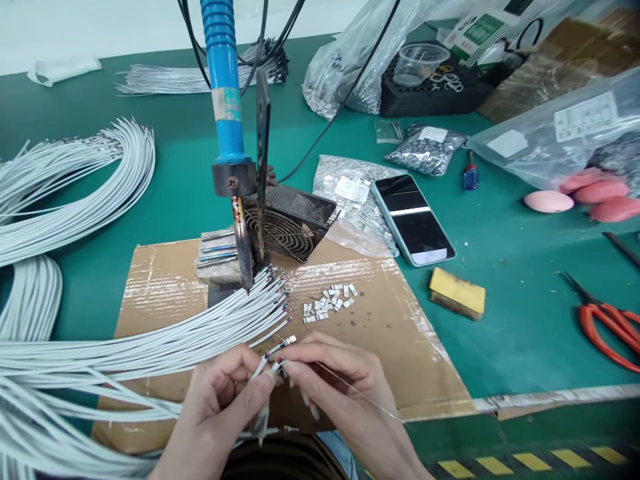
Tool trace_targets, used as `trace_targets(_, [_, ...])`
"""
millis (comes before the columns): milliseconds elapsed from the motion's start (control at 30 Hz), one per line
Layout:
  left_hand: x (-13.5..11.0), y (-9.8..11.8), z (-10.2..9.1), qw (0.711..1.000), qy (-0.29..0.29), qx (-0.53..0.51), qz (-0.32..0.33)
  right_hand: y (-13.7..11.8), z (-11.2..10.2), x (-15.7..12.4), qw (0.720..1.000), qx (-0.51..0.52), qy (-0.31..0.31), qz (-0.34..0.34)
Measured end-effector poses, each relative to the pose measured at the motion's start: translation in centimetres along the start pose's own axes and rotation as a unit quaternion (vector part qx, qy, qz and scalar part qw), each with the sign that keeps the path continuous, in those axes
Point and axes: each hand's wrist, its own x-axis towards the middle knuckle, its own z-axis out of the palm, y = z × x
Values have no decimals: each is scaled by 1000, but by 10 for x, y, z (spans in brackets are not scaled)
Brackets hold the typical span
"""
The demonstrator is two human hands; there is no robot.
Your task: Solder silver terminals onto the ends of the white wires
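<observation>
The left hand (225,400) pinches white cable (259,367) between thumb and forefinger, above the front part of a sheet of cardboard (400,360) on the green desk (505,280). The right hand (340,377) meets it at the cable's end, its thumb and fingertips drawn close together; exactly what they grip is too small to tell. A thin wire (357,389) trails across the right hand toward the wrist. Just beyond the fingertips shows a small white connector (291,340).

A bundle of similar cables (175,341) sweeps in from the left, its ends below the tip of a blue-handled soldering iron (226,80). Loose connectors (327,303) lie scattered on the cardboard beside those ends. A small fan (285,223) stands behind.
</observation>
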Motion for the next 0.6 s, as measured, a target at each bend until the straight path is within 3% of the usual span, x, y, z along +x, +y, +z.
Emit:
trace_targets(133, [-2,4,4,1000,12,29,-2,1,-3,-1,1000,5,-8,6])
trace_targets(300, [-4,3,13,997,52,59,18,3,-4,-6,984,99,-1,146])
trace_targets(367, [-5,0,15,992,86,85,39,5,-3,-7,979,108,8,171])
trace_targets(467, [-6,-4,15,979,124,141,75,10,-5,-7,987,99,15,126])
trace_targets(600, [-6,-10,13,968,121,193,103,8,-11,-8,999,9,8,31])
